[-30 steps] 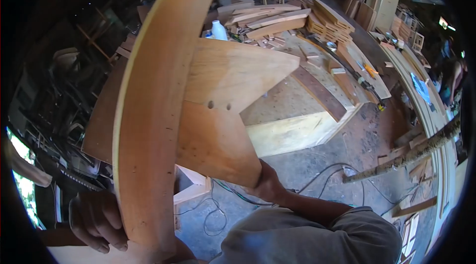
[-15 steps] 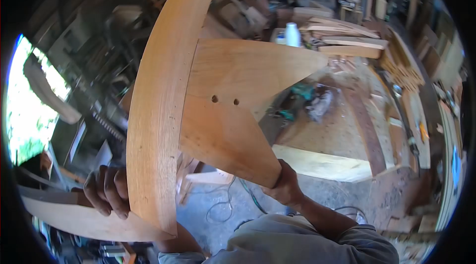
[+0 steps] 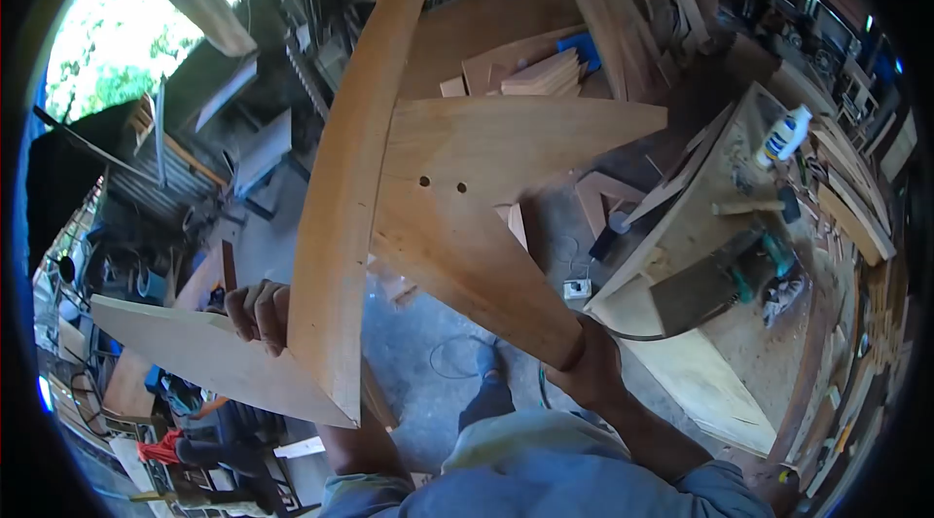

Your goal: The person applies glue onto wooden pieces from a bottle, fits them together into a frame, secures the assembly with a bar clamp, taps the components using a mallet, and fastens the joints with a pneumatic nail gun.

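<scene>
I hold up a large wooden assembly in both hands. Its long, curved board (image 3: 342, 197) stands nearly upright, slightly tilted. From its right side spreads a forked wooden panel (image 3: 443, 143) with two dark round holes near the middle. A tapering flat board (image 3: 199, 351) sticks out to the left at the bottom. My left hand (image 3: 259, 315) is closed over that board's upper edge, close to the curved board; its thumb is hidden. At the tip of the lower fork arm, my right hand (image 3: 593, 367) is wrapped round the wood.
On the right stands a workbench (image 3: 705, 377) carrying a white bottle (image 3: 783, 137), a power tool with green parts (image 3: 773, 255) and wood strips. Stacked boards (image 3: 545, 73) lie at the back. A cable (image 3: 438, 362) and a small white box (image 3: 577, 288) are on the floor.
My view has turned left and down, so the workbench sits further right and my leg and foot show. The assembly appears smaller and further away; both hands keep their grip.
</scene>
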The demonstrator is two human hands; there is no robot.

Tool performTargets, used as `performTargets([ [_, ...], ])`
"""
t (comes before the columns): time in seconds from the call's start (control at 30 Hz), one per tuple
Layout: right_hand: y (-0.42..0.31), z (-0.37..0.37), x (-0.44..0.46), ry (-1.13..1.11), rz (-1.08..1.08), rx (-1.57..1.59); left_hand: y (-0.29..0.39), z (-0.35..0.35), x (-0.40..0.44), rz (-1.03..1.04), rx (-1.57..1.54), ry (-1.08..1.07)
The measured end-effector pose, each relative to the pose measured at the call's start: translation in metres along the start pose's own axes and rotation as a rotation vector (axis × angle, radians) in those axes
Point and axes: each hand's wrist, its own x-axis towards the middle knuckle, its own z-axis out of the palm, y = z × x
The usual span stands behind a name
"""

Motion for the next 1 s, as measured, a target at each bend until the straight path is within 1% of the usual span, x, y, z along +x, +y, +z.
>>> performTargets([
  [0.03, -0.006, 0.014, 0.015, -0.045, 0.031, -0.012, 0.012, -0.016, 0.004, -0.017, 0.035, 0.002],
  [0.07, -0.014, 0.027, 0.031, -0.043, 0.077, -0.028, 0.026, -0.035, 0.004, -0.035, 0.004, 0.034],
  [0.1, -0.022, 0.04, 0.048, -0.113, 0.123, -0.041, 0.041, -0.054, -0.001, -0.013, 0.019, 0.076],
  [0.13, -0.028, 0.05, 0.06, -0.184, 0.174, -0.05, 0.047, -0.07, -0.001, 0.004, 0.036, 0.121],
  [0.17, -0.031, 0.057, 0.069, -0.178, 0.221, -0.062, 0.048, -0.085, 0.001, -0.018, 0.004, 0.151],
  [0.27, -0.044, 0.08, 0.1, -0.26, 0.265, -0.037, 0.058, -0.111, 0.024, -0.107, 0.078, 0.244],
  [0.37, -0.053, 0.086, 0.118, -0.291, 0.299, -0.047, 0.069, -0.121, 0.047, -0.167, 0.173, 0.299],
  [0.47, -0.055, 0.075, 0.136, -0.296, 0.345, -0.102, 0.07, -0.134, 0.067, -0.203, 0.264, 0.322],
  [0.5, -0.056, 0.07, 0.142, -0.283, 0.349, -0.106, 0.067, -0.141, 0.074, -0.206, 0.252, 0.316],
  [0.63, -0.068, 0.043, 0.166, -0.256, 0.434, -0.054, 0.039, -0.173, 0.124, -0.328, 0.2, 0.106],
  [0.77, -0.056, 0.019, 0.195, -0.172, 0.41, -0.048, 0.0, -0.198, 0.168, -0.377, 0.127, 0.039],
  [0.87, -0.031, 0.008, 0.216, -0.123, 0.389, -0.024, -0.039, -0.22, 0.199, -0.432, 0.078, -0.004],
  [0.9, -0.016, 0.006, 0.225, -0.109, 0.368, -0.011, -0.057, -0.232, 0.207, -0.438, 0.076, -0.006],
  [0.97, 0.015, 0.001, 0.251, -0.102, 0.313, 0.011, -0.098, -0.261, 0.218, -0.406, 0.069, 0.114],
  [1.0, 0.031, -0.004, 0.266, -0.114, 0.325, 0.048, -0.12, -0.272, 0.226, -0.43, 0.151, 0.184],
])
